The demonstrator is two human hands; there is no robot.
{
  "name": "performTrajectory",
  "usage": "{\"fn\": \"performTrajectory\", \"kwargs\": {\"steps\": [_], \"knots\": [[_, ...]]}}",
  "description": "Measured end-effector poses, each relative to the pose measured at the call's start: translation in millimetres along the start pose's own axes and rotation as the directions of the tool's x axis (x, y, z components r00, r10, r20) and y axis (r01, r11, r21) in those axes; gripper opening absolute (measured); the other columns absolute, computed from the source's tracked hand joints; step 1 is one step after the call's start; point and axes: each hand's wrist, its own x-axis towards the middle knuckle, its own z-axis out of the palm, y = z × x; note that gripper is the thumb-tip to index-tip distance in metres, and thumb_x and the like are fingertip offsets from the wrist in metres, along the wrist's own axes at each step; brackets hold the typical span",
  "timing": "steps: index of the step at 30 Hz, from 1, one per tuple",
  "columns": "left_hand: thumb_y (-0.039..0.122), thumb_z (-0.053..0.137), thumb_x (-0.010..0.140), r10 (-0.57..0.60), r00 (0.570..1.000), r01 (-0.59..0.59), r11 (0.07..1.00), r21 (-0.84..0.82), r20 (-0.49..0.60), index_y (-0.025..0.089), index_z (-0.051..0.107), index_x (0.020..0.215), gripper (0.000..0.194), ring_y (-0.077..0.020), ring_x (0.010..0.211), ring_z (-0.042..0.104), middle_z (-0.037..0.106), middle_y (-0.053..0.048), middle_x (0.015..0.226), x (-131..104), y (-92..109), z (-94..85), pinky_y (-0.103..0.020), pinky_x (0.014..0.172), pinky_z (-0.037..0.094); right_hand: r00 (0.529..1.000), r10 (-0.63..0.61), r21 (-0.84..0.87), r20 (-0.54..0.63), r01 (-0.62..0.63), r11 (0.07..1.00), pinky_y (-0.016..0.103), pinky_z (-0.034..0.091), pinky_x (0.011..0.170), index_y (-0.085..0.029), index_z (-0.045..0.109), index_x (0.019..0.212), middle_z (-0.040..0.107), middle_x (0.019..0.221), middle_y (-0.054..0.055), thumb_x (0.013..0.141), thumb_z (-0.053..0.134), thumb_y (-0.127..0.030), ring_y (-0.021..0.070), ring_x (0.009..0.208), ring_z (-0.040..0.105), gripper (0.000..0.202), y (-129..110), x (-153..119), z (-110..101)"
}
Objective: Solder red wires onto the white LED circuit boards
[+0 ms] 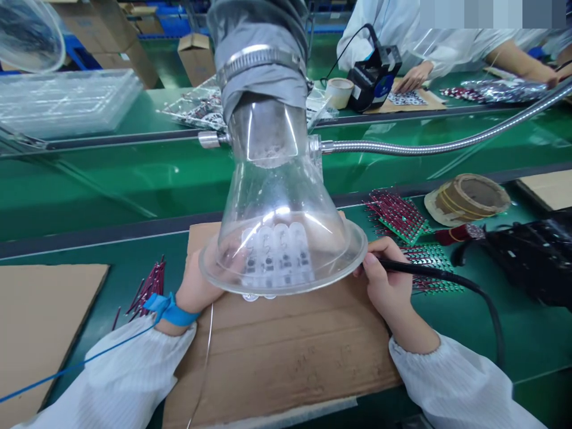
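Note:
Through the clear fume hood [286, 202] I see a white panel of small circuit boards [277, 256] with rounded ends, lying on the brown cardboard [290, 345]. My left hand [210, 268], with a blue wrist strap [172, 311], is closed at the panel's left side; its fingers are blurred behind the hood. A thin solder wire [208, 339] runs down from that hand across the cardboard. To the right of the hood, my right hand [386, 277] is closed around a soldering iron with a black cable [447, 274]. The iron's tip is hidden.
Red wires [149, 286] lie to the left. Green boards with red wires [400, 214], a tape roll [467, 196] and a black bag-like item [531, 256] are at right. A metal hose [424, 148] joins the hood. Across the bench, a co-worker's hand [414, 77] touches a panel.

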Motion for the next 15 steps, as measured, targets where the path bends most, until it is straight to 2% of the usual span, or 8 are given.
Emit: {"fn": "performTrajectory", "kwargs": {"steps": [3,7,12,15], "knots": [[0.041,0.072,0.099,0.011,1.000,-0.011,1.000,-0.004,-0.027,0.023,0.079,0.110,0.022,-0.0210,0.080,0.077,0.083,-0.005,0.094,0,2,1.0,-0.031,0.069,0.064,0.999,-0.009,-0.021,0.033,0.009,1.000,0.021,0.048,0.047,-0.024,0.069,0.088,0.064,0.063,-0.004,0.103,0.076,-0.049,0.0115,0.049,0.061,0.030,0,0,0],[0.039,0.072,0.099,0.045,0.999,-0.045,0.999,-0.001,-0.009,0.023,0.078,0.111,0.020,-0.0219,0.085,0.078,0.083,-0.006,0.096,0,1,2.7,-0.032,0.072,0.065,0.998,-0.018,-0.056,0.063,0.022,0.998,0.023,0.048,0.047,-0.024,0.068,0.089,0.066,0.062,-0.003,0.104,0.074,-0.048,0.0132,0.049,0.061,0.029,1,-1,-1],[0.036,0.068,0.104,0.102,0.995,-0.102,0.995,0.012,0.020,0.026,0.072,0.139,0.037,-0.0264,0.101,0.080,0.083,-0.009,0.115,4,5,2.0,-0.040,0.084,0.068,0.996,-0.043,-0.087,0.078,0.050,0.995,0.023,0.049,0.048,-0.025,0.068,0.090,0.068,0.063,-0.002,0.104,0.074,-0.045,0.0137,0.049,0.062,0.026,1,-2,-3],[0.031,0.066,0.106,0.157,0.987,-0.157,0.987,0.020,0.015,0.030,0.068,0.147,0.041,-0.0279,0.111,0.079,0.081,-0.010,0.126,7,14,-0.8,-0.043,0.093,0.067,0.995,-0.046,-0.104,0.087,0.055,0.993,0.024,0.048,0.048,-0.025,0.068,0.091,0.068,0.063,-0.003,0.104,0.073,-0.044,0.0140,0.049,0.062,0.023,1,-2,-3]]}}
